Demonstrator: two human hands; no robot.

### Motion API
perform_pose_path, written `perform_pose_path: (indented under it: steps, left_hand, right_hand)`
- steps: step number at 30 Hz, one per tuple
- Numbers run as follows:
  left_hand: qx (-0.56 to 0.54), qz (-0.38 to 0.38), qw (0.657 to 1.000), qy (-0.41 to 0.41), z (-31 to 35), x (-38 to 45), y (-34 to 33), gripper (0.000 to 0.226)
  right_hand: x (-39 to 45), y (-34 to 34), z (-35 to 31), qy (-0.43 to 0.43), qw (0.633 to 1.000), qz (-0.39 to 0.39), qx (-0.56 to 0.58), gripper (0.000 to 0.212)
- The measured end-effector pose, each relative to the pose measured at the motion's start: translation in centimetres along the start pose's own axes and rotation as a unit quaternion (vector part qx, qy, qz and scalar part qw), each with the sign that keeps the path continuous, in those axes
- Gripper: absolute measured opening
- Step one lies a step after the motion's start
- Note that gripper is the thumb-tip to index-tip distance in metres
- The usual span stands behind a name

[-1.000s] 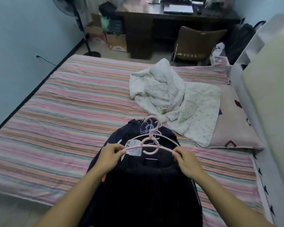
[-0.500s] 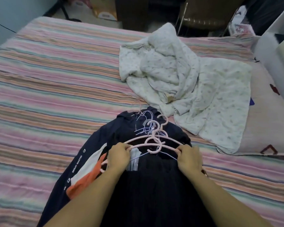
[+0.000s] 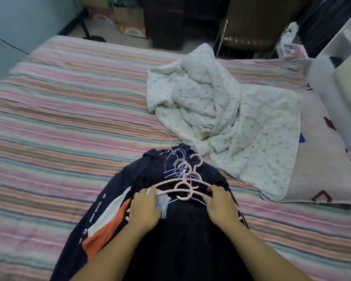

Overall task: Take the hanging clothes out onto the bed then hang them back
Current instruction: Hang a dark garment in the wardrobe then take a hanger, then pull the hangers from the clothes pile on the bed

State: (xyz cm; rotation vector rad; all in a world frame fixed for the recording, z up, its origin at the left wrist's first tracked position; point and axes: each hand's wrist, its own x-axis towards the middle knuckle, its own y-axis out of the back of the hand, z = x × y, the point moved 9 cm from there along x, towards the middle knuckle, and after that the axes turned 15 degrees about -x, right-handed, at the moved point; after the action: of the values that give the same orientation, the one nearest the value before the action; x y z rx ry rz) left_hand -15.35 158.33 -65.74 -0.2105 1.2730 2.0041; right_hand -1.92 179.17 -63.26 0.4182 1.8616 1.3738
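- Striped bedsheet [image 3: 59,122]: it covers the bed from the left edge across to the right; pink, orange, green and purple bands run across your view.
- Navy jacket [image 3: 101,218]: it lies flat on the sheet at lower centre, the bottom layer of the clothes pile. Its left sleeve shows white and orange panels and small white lettering.
- Your left hand [image 3: 144,211]: it rests on the left side of the pile, fingers curled over the left arm of the pink hanger [image 3: 183,189]. The hand grasps that hanger arm.
- Black garment [image 3: 182,240]: it lies on top of the jacket, between your forearms, and carries the pink hanger at its upper end.
- Hanger hooks [image 3: 180,163]: several pink and pale blue hooks bunch together just beyond the pink hanger, over the jacket collar.
- Your right hand [image 3: 221,205]: its fingers curl over the right arm of the pink hanger and grasp it.
- White quilt [image 3: 221,110]: it lies crumpled on the sheet, beyond and to the right of the pile, near the hooks.
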Motion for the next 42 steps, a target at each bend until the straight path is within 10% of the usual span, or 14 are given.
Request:
perform_pose_path:
  steps: [7, 13, 20, 30, 42]
  left_hand:
    - [-0.010, -0.104, 0.993, -0.062, 6.8, -12.9, 10.7, 0.046]
    - [0.032, -0.024, 0.995, -0.097, 9.3, -28.5, 22.6, 0.031]
    - [0.054, 0.086, 0.993, 0.062, 3.3, -46.9, 29.1, 0.038]
    - [-0.139, 0.219, 0.943, 0.210, -1.8, -68.2, 25.5, 0.041]
    - [-0.283, 0.381, 0.797, 0.374, -10.8, -97.4, 16.4, 0.044]
  right_hand:
    - [-14.0, 11.8, -8.6, 0.141, 0.989, -0.037, 0.021, 0.016]
    - [-27.6, 20.7, -16.4, 0.255, 0.956, -0.085, -0.122, 0.027]
    - [-40.8, 28.0, -22.5, 0.408, 0.898, -0.039, -0.160, 0.033]
    - [-58.1, 26.5, -26.8, 0.626, 0.730, -0.059, -0.266, 0.045]
    - [-88.1, 17.3, -30.8, 0.805, 0.488, -0.058, -0.332, 0.043]
